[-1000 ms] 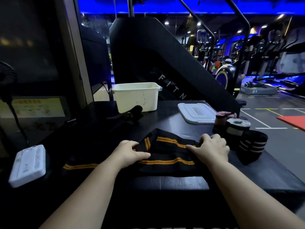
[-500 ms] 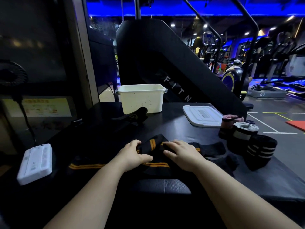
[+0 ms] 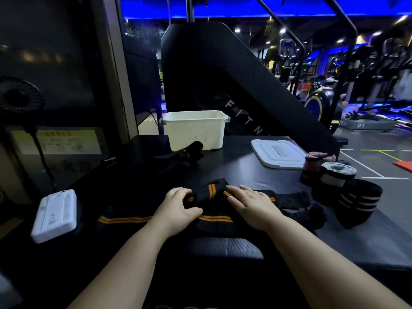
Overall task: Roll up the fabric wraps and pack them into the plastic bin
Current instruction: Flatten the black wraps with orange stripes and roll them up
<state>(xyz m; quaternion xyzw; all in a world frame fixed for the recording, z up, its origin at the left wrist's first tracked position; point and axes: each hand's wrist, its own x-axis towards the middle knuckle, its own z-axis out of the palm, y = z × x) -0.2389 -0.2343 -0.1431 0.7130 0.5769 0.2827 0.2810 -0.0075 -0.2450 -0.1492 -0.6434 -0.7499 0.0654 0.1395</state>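
A black fabric wrap with orange stripes (image 3: 211, 190) lies on the dark table in front of me, one end folded up into a small hump and the rest trailing left. My left hand (image 3: 178, 208) grips that folded end with curled fingers. My right hand (image 3: 252, 206) lies flat on the wrap just right of the fold, fingers straight and pointing left. The white plastic bin (image 3: 196, 130) stands open at the back of the table, apart from both hands. Another dark wrap (image 3: 187, 152) lies loose in front of the bin.
The bin's white lid (image 3: 278, 153) lies flat at the back right. Three rolled wraps stand by the right edge: pink (image 3: 312, 166), grey-white (image 3: 336, 177), black with white stripes (image 3: 356, 201). A white device (image 3: 54, 215) sits at the left edge. Gym machines stand behind.
My right hand slid left along the wrap toward my left hand, folding the striped end over into a hump. The wrap's right tail now lies slack.
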